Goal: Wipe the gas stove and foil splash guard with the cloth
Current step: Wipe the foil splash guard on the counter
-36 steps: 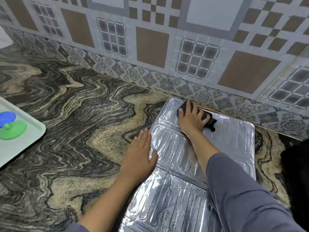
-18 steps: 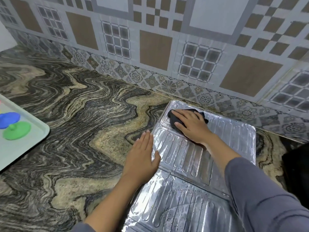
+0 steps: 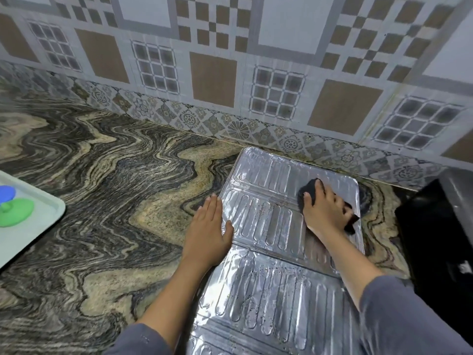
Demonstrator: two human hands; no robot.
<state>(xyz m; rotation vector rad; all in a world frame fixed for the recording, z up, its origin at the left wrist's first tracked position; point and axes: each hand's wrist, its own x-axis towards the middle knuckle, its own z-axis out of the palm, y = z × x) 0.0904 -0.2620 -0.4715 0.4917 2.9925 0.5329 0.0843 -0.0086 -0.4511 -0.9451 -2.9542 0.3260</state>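
Note:
The silver foil splash guard (image 3: 266, 216) lies flat on the marble counter, its ribbed panels speckled with dark spots. My right hand (image 3: 323, 211) presses a dark cloth (image 3: 308, 190) onto the far panel near its right edge; part of the cloth pokes out past my fingers on the right. My left hand (image 3: 208, 229) rests flat with fingers together on the counter, its thumb on the guard's left edge. The black gas stove (image 3: 440, 242) sits at the right edge of the view, only partly visible.
A pale tray (image 3: 33, 226) holding a blue and a green round lid sits at the left edge. The patterned tile wall (image 3: 230, 73) rises directly behind the guard. Bare marble counter (image 3: 115, 188) lies between the tray and the guard.
My right hand has slid the cloth from the far panel's left corner across to its right side. My left hand has stayed at the guard's left edge.

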